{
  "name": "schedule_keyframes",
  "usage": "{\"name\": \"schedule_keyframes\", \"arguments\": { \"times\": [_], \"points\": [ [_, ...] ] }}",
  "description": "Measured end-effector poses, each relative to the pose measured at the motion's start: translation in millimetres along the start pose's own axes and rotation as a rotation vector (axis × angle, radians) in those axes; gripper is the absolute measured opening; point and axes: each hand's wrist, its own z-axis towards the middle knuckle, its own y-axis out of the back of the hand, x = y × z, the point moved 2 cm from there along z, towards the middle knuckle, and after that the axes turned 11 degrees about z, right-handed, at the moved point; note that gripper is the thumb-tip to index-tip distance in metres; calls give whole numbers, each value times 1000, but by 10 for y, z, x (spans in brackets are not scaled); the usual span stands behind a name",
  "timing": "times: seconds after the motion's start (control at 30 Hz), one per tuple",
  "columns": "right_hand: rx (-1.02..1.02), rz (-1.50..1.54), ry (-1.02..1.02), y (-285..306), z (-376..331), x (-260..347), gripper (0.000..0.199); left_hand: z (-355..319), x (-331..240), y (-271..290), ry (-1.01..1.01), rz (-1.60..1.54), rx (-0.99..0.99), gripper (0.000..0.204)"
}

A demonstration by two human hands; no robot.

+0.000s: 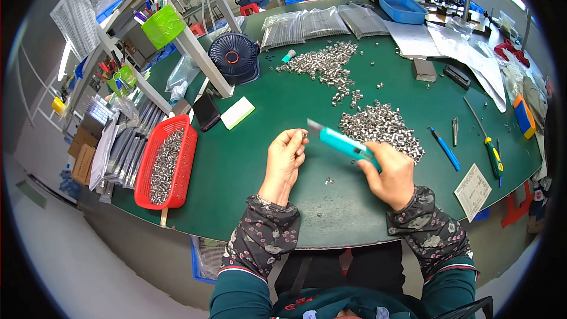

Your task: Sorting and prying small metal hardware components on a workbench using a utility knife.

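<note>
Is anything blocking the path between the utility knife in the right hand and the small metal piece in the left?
Nothing visible does: the utility knife, held in the right hand, has its bare blade beside the small metal piece at the left hand's fingertips.

Your right grip held a teal utility knife near the small metal piece your left grip pinched above the green worktop.

One teal knife, two heaps of metal rings, one red basket, one fan, one screwdriver
</note>
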Motion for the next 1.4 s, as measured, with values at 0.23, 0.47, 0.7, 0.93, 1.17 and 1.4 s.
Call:
{"name": "schedule_keyframes", "arguments": {
  "times": [0.23,0.47,0.7,0.93,1.17,1.4],
  "points": [
    [-128,138,-35,36,32,-80,23,-22,34,28,94,-185,103,16],
    [-174,165,-130,89,57,-183,23,-3,43,30,119,-179,120,19],
    [-241,161,-99,101,111,-194,24,-106,-27,-212,172,-255,290,28],
    [-257,138,-91,101,87,-245,26,-480,46,-858,-316,1167,404,16],
    [-259,153,-74,106,102,-193,27,-529,189,-930,-533,1352,357,19],
    [-233,152,-51,116,99,-171,24,-263,-30,-461,180,43,329,5]
  ]
}}
